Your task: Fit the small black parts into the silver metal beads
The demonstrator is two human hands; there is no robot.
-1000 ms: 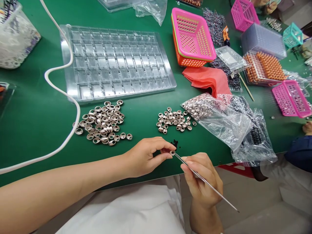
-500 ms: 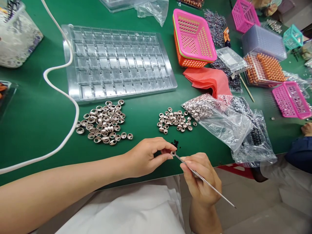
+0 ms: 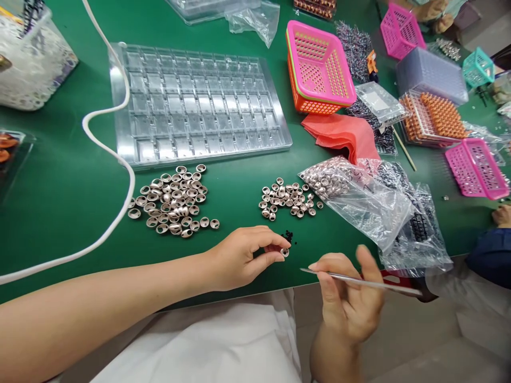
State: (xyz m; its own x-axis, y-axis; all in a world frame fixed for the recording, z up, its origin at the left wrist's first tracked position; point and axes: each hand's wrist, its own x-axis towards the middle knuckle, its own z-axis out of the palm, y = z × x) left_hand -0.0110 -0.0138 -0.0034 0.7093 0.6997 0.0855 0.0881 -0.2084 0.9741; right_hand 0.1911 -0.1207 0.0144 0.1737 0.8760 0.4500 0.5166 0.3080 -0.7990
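Between the thumb and forefinger of my left hand [image 3: 249, 255] is a small silver metal ring [image 3: 285, 252], close above the green table. My right hand [image 3: 351, 298] pinches a thin metal rod with a pointed tip [image 3: 371, 282], its tip apart from the ring and its far end blurred. Just beyond my left fingertips lie several tiny black pieces [image 3: 288, 235]. A small heap of silver rings [image 3: 289, 198] sits past them, and a larger heap of silver rings [image 3: 173, 199] lies to the left.
A clear compartment tray [image 3: 203, 106] lies behind the heaps, with a white cable [image 3: 130, 186] at its left. Stacked baskets [image 3: 321, 64], red cloth [image 3: 343, 133] and a plastic bag of rings [image 3: 351, 186] stand at right. Another person's hand [image 3: 502, 215] shows at the right edge.
My right hand has drawn the rod back to the right, off the ring, and turned it closer to level. My left hand keeps its hold on the ring.
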